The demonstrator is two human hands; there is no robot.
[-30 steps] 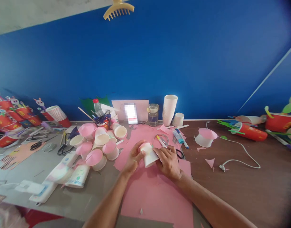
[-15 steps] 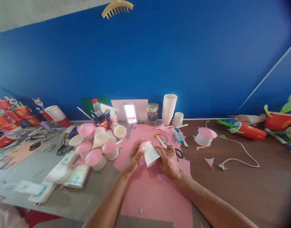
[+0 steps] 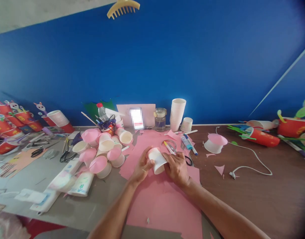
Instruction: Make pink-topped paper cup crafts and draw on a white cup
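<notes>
A white paper cup (image 3: pixel 157 161) lies tilted between my two hands, its open rim turned down toward the right. My left hand (image 3: pixel 142 164) grips the cup's base end, thumb across the side. On the other side my right hand (image 3: pixel 176 167) holds it near the rim, fingers curled. What is at the cup's base is mostly hidden by my left fingers. Beneath both hands spreads pink paper (image 3: pixel 164 205). Scissors with black handles (image 3: pixel 188 161) lie just past my right hand, partly covered by it.
Paper cups with pink discs (image 3: pixel 99 165) cluster on the left, beside a white power strip (image 3: pixel 46 200). A stack of white cups (image 3: pixel 177 114) and a glass jar (image 3: pixel 160 119) stand by the wall. One pink-topped cup (image 3: pixel 214 145) and a white cable (image 3: pixel 257 156) sit right.
The cup has turned a little in my hands, showing more of its side. My left thumb has shifted down along it.
</notes>
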